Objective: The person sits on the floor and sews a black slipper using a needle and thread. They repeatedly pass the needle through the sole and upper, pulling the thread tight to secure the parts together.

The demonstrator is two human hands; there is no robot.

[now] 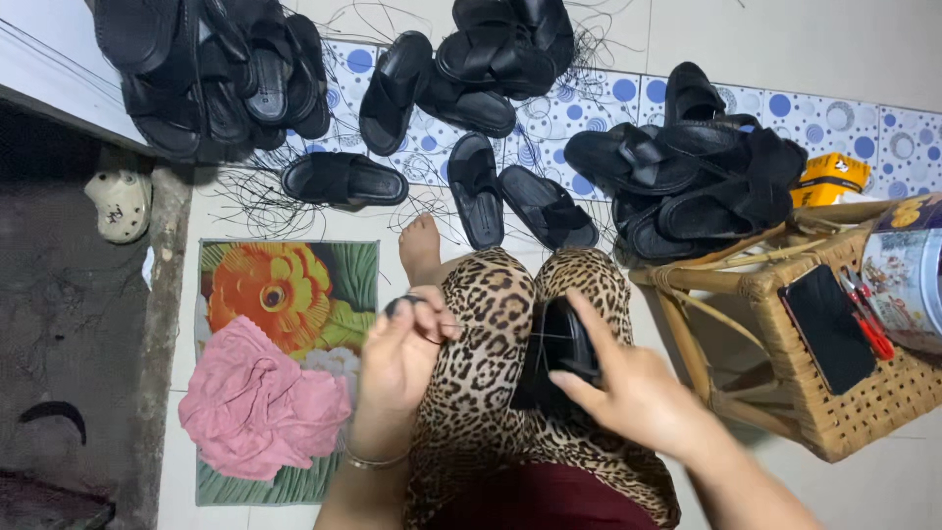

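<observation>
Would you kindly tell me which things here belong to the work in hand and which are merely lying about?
In use:
right hand holding black sandal
left hand with small scissors
sandal piles

Lying about:
pink cloth
flowered mat
phone on wicker stool
yellow box

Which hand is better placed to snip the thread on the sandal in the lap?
Left hand: it likely has the scissors beside the black sandal, while the right hand grips that sandal.
</observation>
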